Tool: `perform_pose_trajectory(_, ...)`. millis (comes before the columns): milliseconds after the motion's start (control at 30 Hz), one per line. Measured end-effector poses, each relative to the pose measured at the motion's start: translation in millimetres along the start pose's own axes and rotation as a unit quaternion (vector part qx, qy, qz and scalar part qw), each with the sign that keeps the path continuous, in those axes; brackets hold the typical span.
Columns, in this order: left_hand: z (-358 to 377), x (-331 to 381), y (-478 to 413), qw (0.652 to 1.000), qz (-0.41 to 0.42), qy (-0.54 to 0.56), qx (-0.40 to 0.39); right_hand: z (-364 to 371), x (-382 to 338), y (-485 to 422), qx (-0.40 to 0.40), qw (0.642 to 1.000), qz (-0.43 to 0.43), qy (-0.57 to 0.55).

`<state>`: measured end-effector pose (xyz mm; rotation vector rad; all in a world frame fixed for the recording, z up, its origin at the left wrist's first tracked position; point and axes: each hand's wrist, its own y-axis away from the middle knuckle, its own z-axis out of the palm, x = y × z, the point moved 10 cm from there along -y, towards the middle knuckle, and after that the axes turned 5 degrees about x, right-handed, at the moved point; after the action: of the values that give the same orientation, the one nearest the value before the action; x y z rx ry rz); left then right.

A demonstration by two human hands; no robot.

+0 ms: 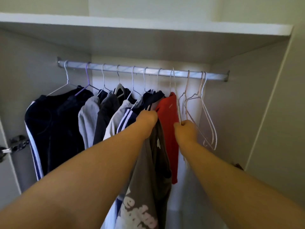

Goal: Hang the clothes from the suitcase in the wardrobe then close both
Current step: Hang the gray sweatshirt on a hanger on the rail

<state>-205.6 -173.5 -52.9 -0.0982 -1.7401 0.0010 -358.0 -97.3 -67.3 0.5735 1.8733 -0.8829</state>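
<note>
Inside the open wardrobe, a metal rail [214, 75] carries several hangers with dark, grey and white clothes and a red garment [170, 113]. My left hand [146, 120] grips a grey-brown garment [148, 187] with pale lettering, which hangs down below it in front of the red one. My right hand [186, 131] pinches a thin white wire hanger [176, 96] whose hook sits at the rail. Two or three bare hangers [207, 116] hang just right of it. The suitcase is out of view.
A white shelf [148, 25] runs above the rail. The wardrobe's right wall [239, 104] stands beyond the bare hangers, with free rail between. A metal door hinge [16, 144] shows at the left edge.
</note>
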Motion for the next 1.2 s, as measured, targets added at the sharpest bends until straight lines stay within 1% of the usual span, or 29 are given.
perform_pose_trajectory(67,-10,-5,17,1.000,0.020,-0.013,0.016,-10,6,30,-0.009,1.000,0.007,0.014)
perform_pose_trajectory(200,-33,-25,55,0.998,0.019,-0.038,0.036,-26,17,82,-0.027,0.998,0.009,0.058)
perform_pose_trajectory(300,-49,-40,90,0.998,0.001,-0.048,0.032,-31,25,123,-0.056,0.995,0.005,0.082)
perform_pose_trajectory(367,-66,-58,110,0.997,-0.033,-0.045,0.050,-29,26,150,-0.087,0.990,-0.006,0.113)
perform_pose_trajectory(500,-104,-77,134,0.994,-0.059,-0.030,0.089,-17,22,183,-0.139,0.980,-0.014,0.143)
perform_pose_trajectory(600,-141,-79,140,0.992,-0.061,-0.027,0.111,-3,9,201,-0.158,0.977,-0.024,0.143)
perform_pose_trajectory(700,-183,-79,142,0.988,-0.049,-0.067,0.128,16,-12,225,-0.171,0.973,-0.036,0.150)
perform_pose_trajectory(767,-208,-77,145,0.986,-0.039,-0.096,0.127,32,-29,246,-0.184,0.972,-0.049,0.139)
perform_pose_trajectory(867,-232,-71,150,0.987,-0.019,-0.112,0.117,53,-48,279,-0.213,0.967,-0.063,0.123)
perform_pose_trajectory(1000,-255,-61,158,0.991,0.003,-0.077,0.111,61,-69,307,-0.224,0.964,-0.082,0.117)
perform_pose_trajectory(1133,-280,-60,161,0.989,0.000,-0.045,0.141,63,-95,326,-0.228,0.958,-0.132,0.110)
perform_pose_trajectory(1200,-290,-55,163,0.988,0.013,-0.045,0.148,65,-106,329,-0.231,0.955,-0.157,0.098)
